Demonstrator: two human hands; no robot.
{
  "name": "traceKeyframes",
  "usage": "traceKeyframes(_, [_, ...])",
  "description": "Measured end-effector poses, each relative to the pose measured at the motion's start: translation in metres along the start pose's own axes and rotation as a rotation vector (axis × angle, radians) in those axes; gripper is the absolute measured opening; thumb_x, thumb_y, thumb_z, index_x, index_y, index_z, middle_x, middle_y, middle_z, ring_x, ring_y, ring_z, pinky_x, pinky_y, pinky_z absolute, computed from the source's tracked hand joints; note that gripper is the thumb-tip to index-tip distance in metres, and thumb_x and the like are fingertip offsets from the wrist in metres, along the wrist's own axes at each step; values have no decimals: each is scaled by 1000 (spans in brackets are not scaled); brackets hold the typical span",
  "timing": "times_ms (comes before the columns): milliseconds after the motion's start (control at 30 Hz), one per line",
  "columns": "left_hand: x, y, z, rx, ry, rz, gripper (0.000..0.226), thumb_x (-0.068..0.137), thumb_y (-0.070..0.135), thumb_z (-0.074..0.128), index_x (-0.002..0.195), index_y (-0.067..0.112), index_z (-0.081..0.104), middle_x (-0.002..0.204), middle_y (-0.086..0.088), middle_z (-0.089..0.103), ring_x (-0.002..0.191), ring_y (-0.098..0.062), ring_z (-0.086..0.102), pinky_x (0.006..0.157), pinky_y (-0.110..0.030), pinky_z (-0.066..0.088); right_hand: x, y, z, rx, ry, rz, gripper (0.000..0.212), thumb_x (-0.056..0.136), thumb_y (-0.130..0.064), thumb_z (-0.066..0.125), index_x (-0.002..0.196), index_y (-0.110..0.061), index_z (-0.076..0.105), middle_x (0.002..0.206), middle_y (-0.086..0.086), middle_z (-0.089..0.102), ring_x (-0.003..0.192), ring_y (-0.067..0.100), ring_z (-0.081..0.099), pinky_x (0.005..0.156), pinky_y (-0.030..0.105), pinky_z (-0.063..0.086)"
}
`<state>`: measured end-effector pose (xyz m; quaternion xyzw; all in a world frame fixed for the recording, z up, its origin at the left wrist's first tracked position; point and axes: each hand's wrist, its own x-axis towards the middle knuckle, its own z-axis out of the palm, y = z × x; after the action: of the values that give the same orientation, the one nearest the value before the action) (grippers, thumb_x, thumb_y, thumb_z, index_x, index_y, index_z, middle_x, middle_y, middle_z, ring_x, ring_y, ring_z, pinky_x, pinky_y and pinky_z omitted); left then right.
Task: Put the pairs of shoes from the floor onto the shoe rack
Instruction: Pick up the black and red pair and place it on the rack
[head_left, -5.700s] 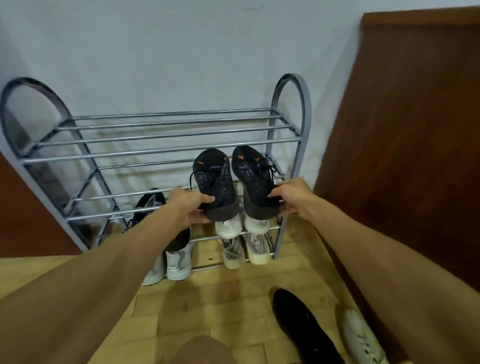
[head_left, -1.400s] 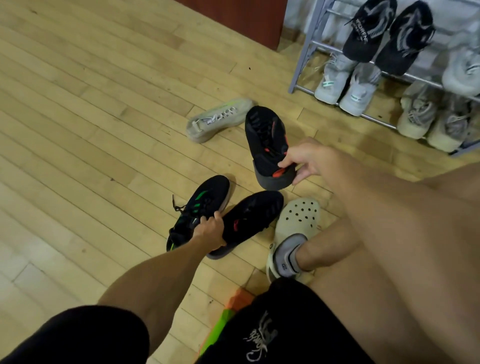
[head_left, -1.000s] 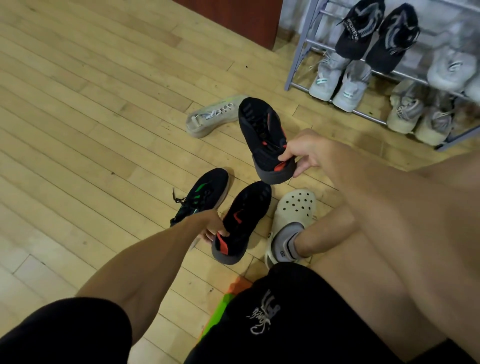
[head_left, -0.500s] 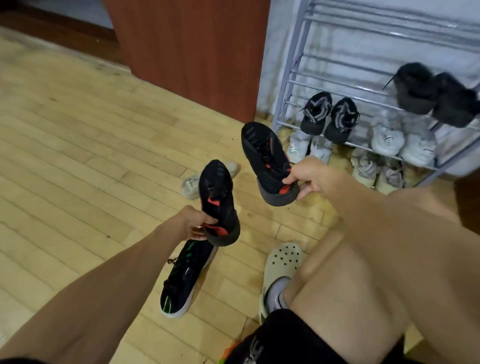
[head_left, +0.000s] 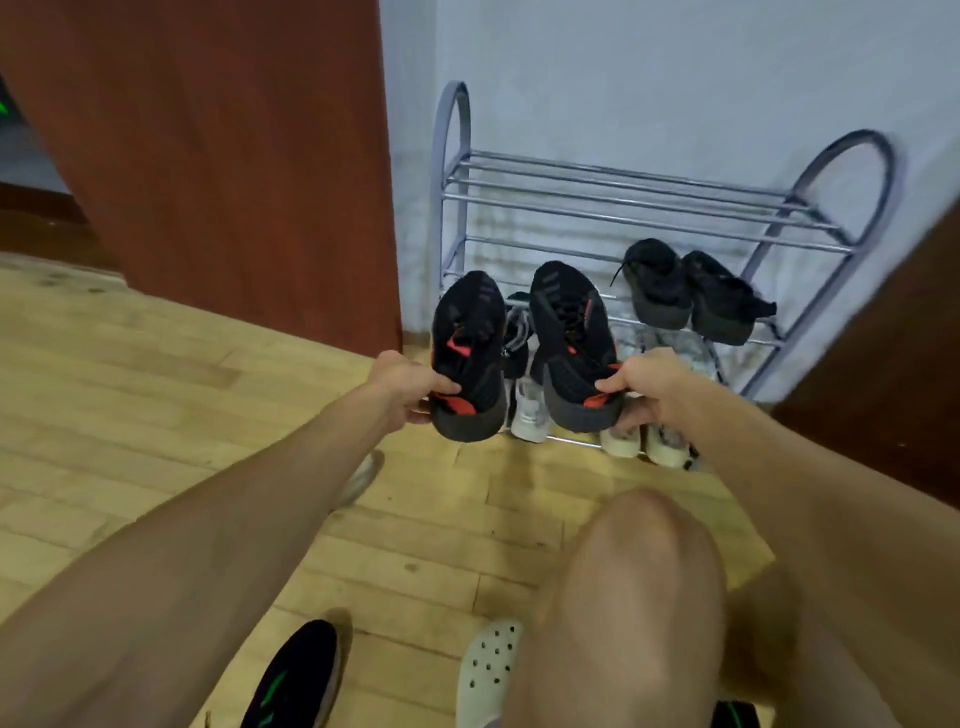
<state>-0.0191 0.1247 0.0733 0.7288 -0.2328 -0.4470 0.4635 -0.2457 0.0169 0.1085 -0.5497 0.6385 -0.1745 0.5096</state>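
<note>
- My left hand (head_left: 402, 382) and right hand (head_left: 647, 382) each grip a black knit shoe (head_left: 470, 358), (head_left: 574, 348) by its heel.
- Ahead, the metal-bar shoe rack (head_left: 623, 208) holds dark sneakers (head_left: 691, 293) right.
- A green-striped shoe (head_left: 296, 675) lies near on the wood floor (head_left: 156, 389).

Pale wood-plank floor (head_left: 130, 415) fills the lower frame; a reddish-brown wooden panel (head_left: 218, 156) stands upper left beside a whitish wall (head_left: 675, 67).

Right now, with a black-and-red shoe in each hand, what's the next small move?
Probably carry both forward onto the middle shelf, left of the black pair; that stretch looks free, and the left hand and right hand already hold the shoes toe-first toward the rack.
</note>
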Motion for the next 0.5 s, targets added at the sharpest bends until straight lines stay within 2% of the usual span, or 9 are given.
traceKeyframes(67, [19, 24, 17, 1, 4, 23, 24, 74, -3, 75, 94, -2, 62, 75, -10, 63, 59, -21, 60, 45, -28, 43, 19, -10, -10, 68, 3, -18, 13, 85, 6, 65, 77, -2, 57, 101, 18, 69, 92, 37, 70, 71, 55, 58])
traceKeyframes(100, [29, 35, 25, -3, 1, 25, 21, 74, -4, 74, 90, -1, 60, 75, -9, 63, 60, -21, 60, 46, -29, 45, 34, -16, -13, 113, -5, -14, 12, 85, 6, 64, 79, -2, 58, 106, 17, 68, 98, 38, 68, 79, 59, 55])
traceKeyframes(167, [53, 54, 40, -20, -8, 27, 20, 75, -6, 73, 91, -1, 61, 81, -12, 65, 64, -22, 63, 51, -31, 50, 63, -27, -18, 178, -35, 15, 11, 86, 6, 62, 83, -4, 59, 111, 17, 66, 101, 38, 66, 86, 61, 52])
traceKeyframes(233, [79, 69, 54, -21, -3, 35, 24, 76, -6, 73, 98, -4, 64, 88, -16, 68, 66, -24, 65, 53, -31, 54, 92, -39, -20, 222, -33, 16, 8, 86, 7, 62, 88, -1, 61, 110, 18, 66, 102, 39, 66, 82, 61, 54])
traceKeyframes(300, [105, 81, 66, -18, 18, 48, 16, 77, -6, 72, 89, -3, 64, 90, -19, 68, 68, -26, 66, 57, -33, 55, 121, -50, -20, 243, -22, 10, 13, 84, 7, 65, 96, 2, 62, 112, 20, 67, 99, 41, 68, 77, 61, 56])
traceKeyframes(367, [132, 93, 76, -14, 51, 65, 13, 78, -5, 71, 80, 2, 61, 89, -17, 66, 68, -26, 65, 62, -35, 54, 149, -61, -19, 292, -38, -1, 11, 84, 8, 64, 91, 0, 61, 113, 21, 67, 98, 40, 68, 80, 61, 55])
traceKeyframes(433, [158, 104, 82, -6, 82, 92, 17, 79, -4, 72, 92, 0, 62, 93, -17, 66, 70, -26, 65, 56, -33, 53, 176, -70, -17, 294, -39, -13, 12, 84, 7, 65, 93, 0, 62, 112, 20, 68, 96, 39, 69, 78, 59, 56])
traceKeyframes(500, [180, 114, 85, 15, 105, 115, 34, 78, -1, 73, 110, -2, 61, 101, -18, 67, 79, -28, 66, 50, -29, 51, 197, -75, -15, 289, -41, -15, 23, 84, 5, 66, 106, 1, 63, 112, 20, 69, 95, 38, 70, 78, 59, 56])
